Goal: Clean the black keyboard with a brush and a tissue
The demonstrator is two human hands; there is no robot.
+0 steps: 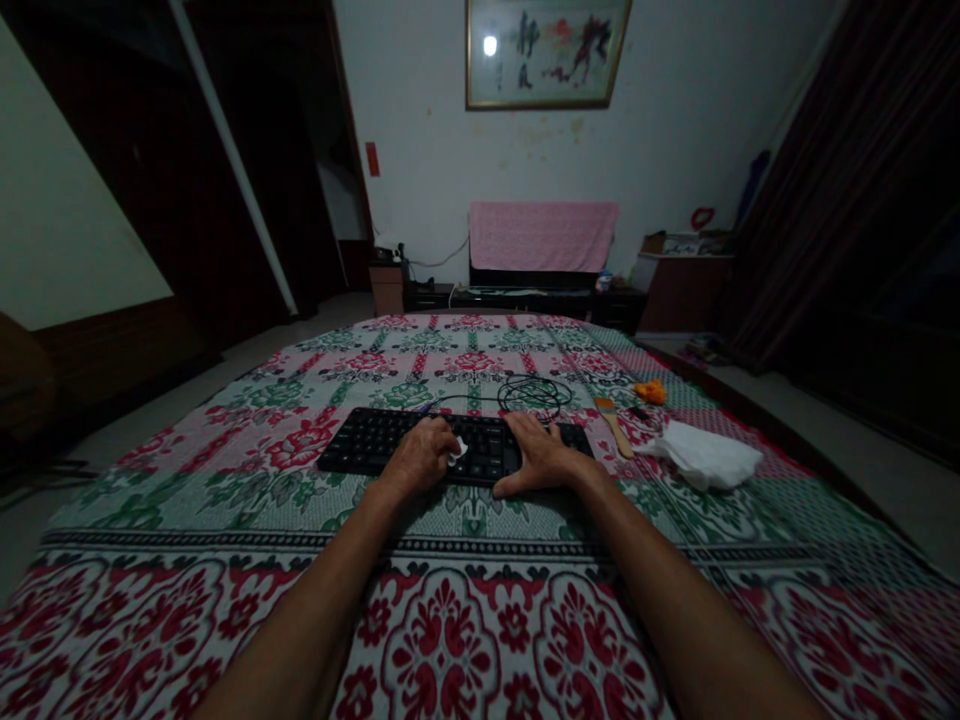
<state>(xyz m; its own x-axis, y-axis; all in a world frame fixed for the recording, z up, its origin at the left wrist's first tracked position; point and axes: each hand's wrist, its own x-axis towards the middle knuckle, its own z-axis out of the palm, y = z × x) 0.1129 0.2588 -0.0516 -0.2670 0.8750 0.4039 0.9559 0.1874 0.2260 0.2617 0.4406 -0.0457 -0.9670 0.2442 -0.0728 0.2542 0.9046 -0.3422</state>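
A black keyboard (360, 440) lies across the patterned cloth in front of me, its cable (536, 393) coiled loosely behind it. My left hand (424, 452) is closed over the middle of the keys, pinching a small white tissue (457, 452) that shows at the fingertips. On the keyboard's right part rests my right hand (536, 455), fingers spread, thumb at the near edge. It appears to grip nothing and steadies against the keyboard's surface. To the right lie a flat brush (616, 430) with a wooden handle and a crumpled white cloth or tissue (709, 455).
An orange bunched item (650, 391) and a small dark piece (640, 412) sit near the brush. The patterned cloth (442, 620) covers the wide surface. Beyond it, a pink cloth (544, 237) drapes over a dark object on a low cabinet by the wall.
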